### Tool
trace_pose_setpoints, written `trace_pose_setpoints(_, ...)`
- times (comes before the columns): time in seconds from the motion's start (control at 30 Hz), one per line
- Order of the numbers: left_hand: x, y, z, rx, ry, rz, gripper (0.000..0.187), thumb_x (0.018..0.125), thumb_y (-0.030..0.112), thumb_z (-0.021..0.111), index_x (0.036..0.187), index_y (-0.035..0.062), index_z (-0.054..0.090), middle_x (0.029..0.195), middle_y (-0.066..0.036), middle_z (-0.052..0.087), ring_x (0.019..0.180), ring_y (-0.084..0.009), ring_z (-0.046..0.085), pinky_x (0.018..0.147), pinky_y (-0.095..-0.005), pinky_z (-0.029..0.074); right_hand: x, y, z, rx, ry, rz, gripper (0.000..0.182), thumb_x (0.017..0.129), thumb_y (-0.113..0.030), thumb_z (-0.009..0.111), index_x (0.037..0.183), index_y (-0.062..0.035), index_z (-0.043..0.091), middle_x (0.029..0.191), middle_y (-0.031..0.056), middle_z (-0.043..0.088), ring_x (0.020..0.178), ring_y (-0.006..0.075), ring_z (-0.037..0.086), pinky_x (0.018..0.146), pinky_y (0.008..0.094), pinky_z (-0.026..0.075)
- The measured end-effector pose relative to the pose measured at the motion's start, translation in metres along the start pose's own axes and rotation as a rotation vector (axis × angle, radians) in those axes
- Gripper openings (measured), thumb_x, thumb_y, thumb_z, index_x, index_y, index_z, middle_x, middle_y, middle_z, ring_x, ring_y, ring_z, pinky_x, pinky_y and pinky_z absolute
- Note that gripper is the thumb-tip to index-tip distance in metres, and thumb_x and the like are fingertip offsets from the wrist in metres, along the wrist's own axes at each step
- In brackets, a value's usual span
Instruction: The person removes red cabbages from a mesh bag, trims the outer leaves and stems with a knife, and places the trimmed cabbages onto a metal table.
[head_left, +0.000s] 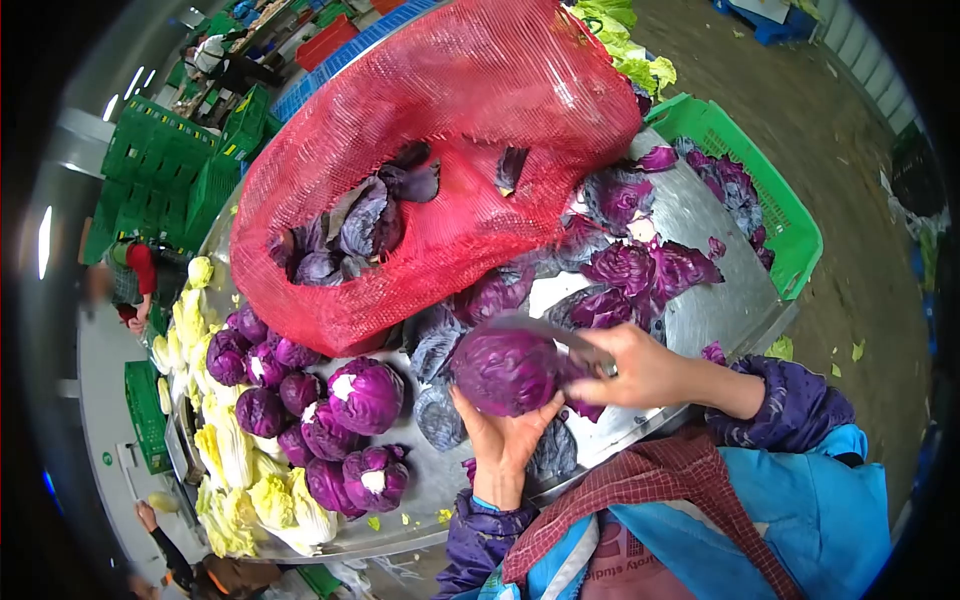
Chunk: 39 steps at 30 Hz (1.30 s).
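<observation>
A round red cabbage (503, 372) rests in my left hand (497, 440), its fingers and thumb cupped around the lower side. My right hand (640, 368) is closed on a knife (572, 342), whose motion-blurred blade lies along the cabbage's upper right side. Loose dark outer leaves (440, 418) lie under and beside my hands on the metal table. More purple leaves (625, 270) are spread beyond my right hand. To the left sits a group of trimmed red cabbages (366, 396), some showing pale cut stems.
A large red mesh sack (430, 120) with loose leaves covers the table's far side. Right of it stands a green crate (795, 220) of leaves. Pale Chinese cabbages (235, 450) line the left edge. Stacked green crates (150, 160) and several other people are farther left.
</observation>
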<state>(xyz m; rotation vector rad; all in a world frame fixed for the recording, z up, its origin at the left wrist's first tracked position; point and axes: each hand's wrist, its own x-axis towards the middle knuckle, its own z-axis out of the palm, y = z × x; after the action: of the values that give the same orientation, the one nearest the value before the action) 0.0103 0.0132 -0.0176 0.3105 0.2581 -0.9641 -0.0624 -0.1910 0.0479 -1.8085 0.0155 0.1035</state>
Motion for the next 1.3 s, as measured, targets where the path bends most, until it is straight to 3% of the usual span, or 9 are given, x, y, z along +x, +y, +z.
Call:
trace_pose_setpoints(0.07,0.001,-0.004,0.003,-0.03,0.075,0.012,0.086,0.074,0.069,0.058,0.136,0.0127,0.037,0.134,-0.015,0.041,0.123,-0.0365,0.042,0.087,-0.0548,0.05,-0.008,-0.007,-0.008,0.023,-0.077,-0.065,0.033,0.076,-0.013,0.067,0.102,0.0044,0.057,0.073,0.0154,0.061,0.065,0.0179,0.061,0.064,0.0344,0.049)
trace_pose_setpoints(0.23,0.002,-0.007,0.007,-0.419,0.136,-0.084,0.086,0.075,0.066,0.059,0.134,0.007,0.038,0.123,-0.022,0.047,0.109,-0.0439,0.048,0.089,-0.0546,0.047,0.007,-0.001,-0.052,-0.423,0.637,-0.007,0.048,0.071,-0.014,0.074,0.112,-0.0011,0.054,0.093,0.0068,0.059,0.069,0.0117,0.054,0.057,0.0276,0.045)
trace_pose_setpoints(0.33,-0.006,-0.008,0.004,-0.453,0.121,-0.136,0.085,0.079,0.07,0.05,0.135,0.0081,0.036,0.126,-0.023,0.047,0.11,-0.0464,0.048,0.094,-0.059,0.043,0.003,0.01,-0.027,-0.322,0.386,-0.14,0.064,0.07,-0.017,0.076,0.127,-0.0036,0.048,0.112,0.0103,0.054,0.079,0.0133,0.055,0.058,0.026,0.047)
trace_pose_setpoints(0.4,-0.009,-0.004,0.009,0.061,-0.1,-0.337,0.081,0.081,0.066,0.052,0.138,0.011,0.036,0.131,-0.017,0.047,0.12,-0.0445,0.044,0.097,-0.0623,0.038,0.006,0.031,-0.004,-0.147,0.16,-0.262,0.072,0.074,-0.026,0.077,0.134,-0.0041,0.044,0.113,0.0103,0.055,0.079,0.0128,0.056,0.055,0.0245,0.047)
trace_pose_setpoints(0.47,-0.007,-0.005,0.024,0.163,-0.068,-0.33,0.083,0.082,0.069,0.047,0.141,0.0133,0.029,0.136,-0.019,0.042,0.122,-0.0404,0.045,0.098,-0.0614,0.039,-0.004,0.006,-0.011,0.366,-0.035,0.238,0.061,0.083,-0.038,0.067,0.128,-0.0017,0.047,0.099,0.0178,0.062,0.069,0.0309,0.063,0.071,0.0414,0.049)
trace_pose_setpoints(0.53,-0.005,-0.012,0.028,0.777,0.239,0.255,0.078,0.085,0.064,0.048,0.141,0.0149,0.026,0.137,-0.018,0.039,0.121,-0.0362,0.047,0.099,-0.0542,0.042,-0.005,0.021,0.0,0.285,-0.019,0.347,0.055,0.086,-0.037,0.064,0.124,-0.0011,0.049,0.092,0.018,0.063,0.062,0.032,0.062,0.067,0.0426,0.049)
trace_pose_setpoints(0.7,0.007,-0.025,0.0,1.119,0.24,0.223,0.095,0.063,0.003,0.081,0.139,0.0026,0.025,0.133,-0.013,0.04,0.122,-0.0233,0.042,0.101,-0.0353,0.038,-0.007,0.06,0.008,-0.246,0.204,0.193,0.031,0.09,-0.028,0.056,0.104,-0.0004,0.053,0.082,0.0198,0.061,0.07,0.0411,0.061,0.067,0.047,0.049)
trace_pose_setpoints(0.97,0.037,-0.019,0.003,1.84,0.31,0.399,0.084,0.065,0.027,0.081,0.13,-0.004,0.036,0.12,-0.022,0.044,0.112,-0.0319,0.048,0.097,-0.0388,0.039,-0.032,0.053,-0.008,-0.893,0.159,-0.246,0.014,0.078,-0.008,0.056,0.086,-0.0055,0.045,0.076,0.0097,0.051,0.06,0.0226,0.062,0.043,0.0381,0.046)
trace_pose_setpoints(1.3,0.058,-0.035,0.013,1.943,0.301,0.513,0.08,0.064,0.03,0.08,0.122,-0.0065,0.039,0.114,-0.023,0.046,0.108,-0.0345,0.048,0.094,-0.0412,0.039,-0.001,0.085,-0.017,-1.234,0.18,-0.111,0.013,0.08,-0.01,0.054,0.09,-0.006,0.049,0.059,0.0092,0.056,0.052,0.0233,0.063,0.041,0.0356,0.048)
